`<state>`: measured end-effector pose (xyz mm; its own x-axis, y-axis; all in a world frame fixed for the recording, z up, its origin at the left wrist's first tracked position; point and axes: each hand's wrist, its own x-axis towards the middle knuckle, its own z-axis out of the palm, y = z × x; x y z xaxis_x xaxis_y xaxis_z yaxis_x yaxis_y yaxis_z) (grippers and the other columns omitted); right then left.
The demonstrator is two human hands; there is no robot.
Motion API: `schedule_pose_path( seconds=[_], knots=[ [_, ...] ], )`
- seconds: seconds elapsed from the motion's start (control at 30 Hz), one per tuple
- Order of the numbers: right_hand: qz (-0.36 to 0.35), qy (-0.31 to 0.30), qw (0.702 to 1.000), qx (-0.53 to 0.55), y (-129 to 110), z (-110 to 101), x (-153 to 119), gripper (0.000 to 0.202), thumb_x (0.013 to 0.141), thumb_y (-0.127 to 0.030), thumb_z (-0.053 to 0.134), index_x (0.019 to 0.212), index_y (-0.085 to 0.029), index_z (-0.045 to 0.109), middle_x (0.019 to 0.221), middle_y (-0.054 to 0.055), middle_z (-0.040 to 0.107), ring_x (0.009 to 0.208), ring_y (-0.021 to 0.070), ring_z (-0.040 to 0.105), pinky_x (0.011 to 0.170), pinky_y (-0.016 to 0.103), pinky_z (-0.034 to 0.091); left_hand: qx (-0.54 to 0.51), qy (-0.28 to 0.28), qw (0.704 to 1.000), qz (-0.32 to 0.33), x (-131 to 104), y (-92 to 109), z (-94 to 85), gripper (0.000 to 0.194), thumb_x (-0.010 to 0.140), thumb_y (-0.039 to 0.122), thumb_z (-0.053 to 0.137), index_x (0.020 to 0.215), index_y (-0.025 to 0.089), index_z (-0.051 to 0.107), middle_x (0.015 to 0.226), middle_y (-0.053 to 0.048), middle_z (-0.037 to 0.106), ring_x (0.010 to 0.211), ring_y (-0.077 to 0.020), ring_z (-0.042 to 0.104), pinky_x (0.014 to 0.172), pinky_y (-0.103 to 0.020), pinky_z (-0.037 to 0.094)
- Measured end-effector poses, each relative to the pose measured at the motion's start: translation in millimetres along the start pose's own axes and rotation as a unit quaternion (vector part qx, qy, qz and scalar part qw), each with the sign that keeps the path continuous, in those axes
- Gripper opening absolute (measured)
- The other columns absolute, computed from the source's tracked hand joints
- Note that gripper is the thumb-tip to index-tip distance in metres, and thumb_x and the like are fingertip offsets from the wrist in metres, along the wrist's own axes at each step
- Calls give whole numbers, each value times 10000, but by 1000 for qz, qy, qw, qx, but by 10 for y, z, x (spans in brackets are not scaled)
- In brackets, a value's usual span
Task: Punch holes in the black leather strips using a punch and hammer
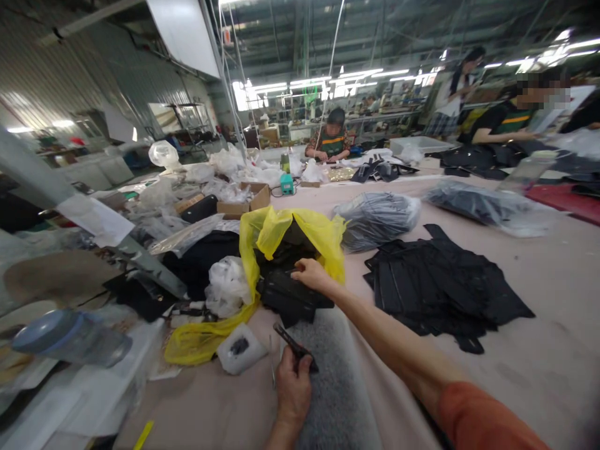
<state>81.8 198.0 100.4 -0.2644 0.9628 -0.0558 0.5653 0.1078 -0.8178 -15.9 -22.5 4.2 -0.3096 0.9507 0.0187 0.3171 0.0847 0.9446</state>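
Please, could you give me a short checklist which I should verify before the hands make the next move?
1. Left hand holds the slim dark item: ok, it is between thumb and fingers.
2. Yellow bag is open: ok, black pieces show at its mouth.
3. Right hand grips a piece: cannot tell, the fingers are at those pieces but their hold is unclear.
4. Black pile is apart from the yellow bag: ok, it lies to the right.
5. Area left of the left hand is tidy: not ok, a white block and crumpled clear plastic lie there.
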Motion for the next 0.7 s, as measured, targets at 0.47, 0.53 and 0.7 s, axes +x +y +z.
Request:
schedule_pose_path(
  seconds=[0.47, 0.53, 0.7],
  knots=[
    [-4, 84, 953, -292, 250, 386, -366, 456, 702, -341, 704, 1103, -159, 585, 1129, 127, 565, 1082, 283, 496, 905, 404, 331, 20, 5, 1000, 20, 2, 18, 5, 141, 825, 279, 566, 916, 194, 632, 826, -46, 709, 783, -210, 675, 714, -299, 523],
    [-11, 101, 956, -275, 242, 365, -390, 462, 711, -299, 686, 1131, -153, 558, 1144, 121, 570, 1090, 272, 499, 920, 391, 332, 22, 5, 999, 23, 4, 20, 5, 143, 823, 281, 569, 919, 193, 631, 833, -45, 709, 788, -210, 676, 720, -302, 523],
    [-9, 127, 973, -193, 205, 217, -588, 569, 785, -340, 632, 1282, -143, 437, 1180, 116, 598, 1073, 236, 554, 899, 339, 394, 27, 0, 999, 23, 14, 5, 4, 169, 823, 295, 577, 947, 190, 622, 841, -42, 712, 794, -207, 680, 730, -306, 529]
  ],
)
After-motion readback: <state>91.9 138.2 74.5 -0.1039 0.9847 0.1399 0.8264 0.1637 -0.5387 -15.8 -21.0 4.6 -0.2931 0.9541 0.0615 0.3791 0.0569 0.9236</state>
